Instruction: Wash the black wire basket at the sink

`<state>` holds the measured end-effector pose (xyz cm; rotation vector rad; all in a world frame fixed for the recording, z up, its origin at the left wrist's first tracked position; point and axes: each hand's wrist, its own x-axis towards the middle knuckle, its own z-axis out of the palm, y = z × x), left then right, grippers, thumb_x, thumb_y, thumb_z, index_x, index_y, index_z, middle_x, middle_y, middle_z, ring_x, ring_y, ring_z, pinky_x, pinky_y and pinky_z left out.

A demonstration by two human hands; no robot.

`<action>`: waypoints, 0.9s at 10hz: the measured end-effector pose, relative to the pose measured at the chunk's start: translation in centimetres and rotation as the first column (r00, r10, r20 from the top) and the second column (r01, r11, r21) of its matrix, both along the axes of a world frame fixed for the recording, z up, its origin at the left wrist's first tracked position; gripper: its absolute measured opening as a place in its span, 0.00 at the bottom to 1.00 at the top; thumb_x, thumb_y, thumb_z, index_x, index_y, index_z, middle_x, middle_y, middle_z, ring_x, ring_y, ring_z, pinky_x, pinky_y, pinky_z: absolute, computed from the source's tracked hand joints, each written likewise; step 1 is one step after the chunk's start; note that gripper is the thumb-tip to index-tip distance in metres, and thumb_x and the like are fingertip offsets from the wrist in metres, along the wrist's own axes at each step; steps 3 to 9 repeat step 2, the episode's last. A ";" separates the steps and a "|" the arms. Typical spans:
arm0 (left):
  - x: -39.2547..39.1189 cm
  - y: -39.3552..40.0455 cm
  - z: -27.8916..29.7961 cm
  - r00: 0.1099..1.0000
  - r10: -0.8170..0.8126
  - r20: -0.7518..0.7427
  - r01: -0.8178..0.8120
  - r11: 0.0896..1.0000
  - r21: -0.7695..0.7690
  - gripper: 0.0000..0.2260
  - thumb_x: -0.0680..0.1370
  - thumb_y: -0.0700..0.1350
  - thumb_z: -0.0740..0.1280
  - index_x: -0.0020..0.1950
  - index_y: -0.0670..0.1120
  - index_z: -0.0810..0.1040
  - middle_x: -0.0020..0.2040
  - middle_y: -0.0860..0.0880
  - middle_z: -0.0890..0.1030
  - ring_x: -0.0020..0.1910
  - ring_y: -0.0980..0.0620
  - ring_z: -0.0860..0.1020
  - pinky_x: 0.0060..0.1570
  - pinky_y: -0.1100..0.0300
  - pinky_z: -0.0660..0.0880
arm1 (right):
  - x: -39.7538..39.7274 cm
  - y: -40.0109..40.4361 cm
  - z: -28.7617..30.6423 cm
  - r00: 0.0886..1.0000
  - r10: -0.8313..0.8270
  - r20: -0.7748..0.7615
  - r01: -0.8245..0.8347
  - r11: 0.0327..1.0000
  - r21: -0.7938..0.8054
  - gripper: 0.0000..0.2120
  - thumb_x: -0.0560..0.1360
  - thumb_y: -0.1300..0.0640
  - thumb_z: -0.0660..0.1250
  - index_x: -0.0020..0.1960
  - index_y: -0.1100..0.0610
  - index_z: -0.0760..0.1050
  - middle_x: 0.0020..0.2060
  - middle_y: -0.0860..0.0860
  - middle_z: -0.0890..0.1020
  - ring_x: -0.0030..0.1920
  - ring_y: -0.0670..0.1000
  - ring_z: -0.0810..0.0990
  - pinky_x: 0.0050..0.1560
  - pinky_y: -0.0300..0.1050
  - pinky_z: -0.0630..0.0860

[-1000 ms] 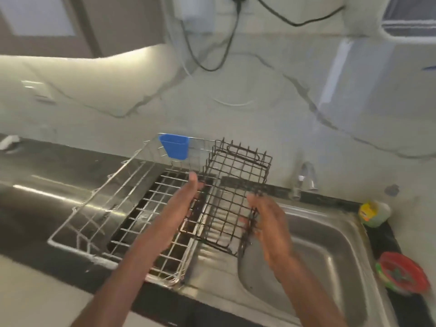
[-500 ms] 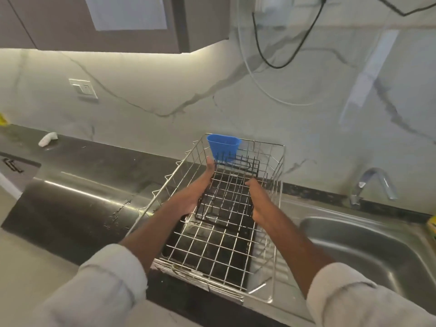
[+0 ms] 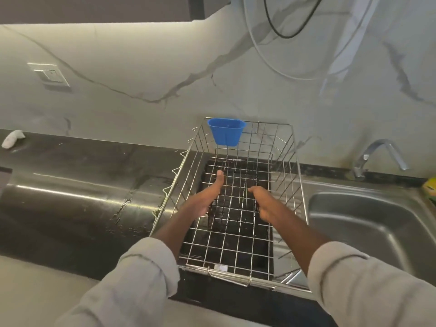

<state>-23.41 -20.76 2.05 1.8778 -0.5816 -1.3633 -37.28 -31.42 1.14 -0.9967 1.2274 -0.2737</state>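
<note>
Dark worktop (image 3: 77, 197) and steel sink (image 3: 368, 223) flank the rack (image 3: 298, 175), where the black basket (image 3: 236, 199) now lies lower, on the rack's floor. Both hands, left (image 3: 207, 197) and right (image 3: 264, 204), still grip its sides, fingers curled round the wires.

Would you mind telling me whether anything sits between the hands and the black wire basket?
Nothing visible does: the left hand and right hand are both already on the black wire basket, inside the steel dish rack.

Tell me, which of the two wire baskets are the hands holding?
The black wire basket, the smaller one, gripped between left hand and right hand. It sits inside the larger silver dish rack.
</note>
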 end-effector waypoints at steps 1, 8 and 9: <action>0.1 -0.2 -1.1 0.998 0.044 0.041 -0.045 0.999 0.015 0.47 0.78 0.79 0.43 0.89 0.50 0.47 0.88 0.42 0.48 0.87 0.38 0.48 0.82 0.33 0.47 | 0.0 0.4 -0.2 0.999 0.015 -0.032 -0.016 0.999 -0.035 0.27 0.85 0.56 0.60 0.81 0.62 0.58 0.81 0.58 0.62 0.80 0.58 0.62 0.77 0.53 0.59; -0.3 -1.2 -1.5 0.910 0.161 0.383 -0.186 0.982 0.030 0.46 0.81 0.75 0.49 0.85 0.41 0.59 0.82 0.36 0.66 0.80 0.34 0.66 0.78 0.32 0.64 | -0.4 0.4 0.7 0.998 -0.064 -0.024 0.057 0.970 -0.234 0.27 0.84 0.59 0.60 0.81 0.62 0.58 0.75 0.58 0.70 0.67 0.55 0.73 0.62 0.47 0.69; -0.3 -1.2 -1.5 0.910 0.161 0.383 -0.186 0.982 0.030 0.46 0.81 0.75 0.49 0.85 0.41 0.59 0.82 0.36 0.66 0.80 0.34 0.66 0.78 0.32 0.64 | -0.4 0.4 0.7 0.998 -0.064 -0.024 0.057 0.970 -0.234 0.27 0.84 0.59 0.60 0.81 0.62 0.58 0.75 0.58 0.70 0.67 0.55 0.73 0.62 0.47 0.69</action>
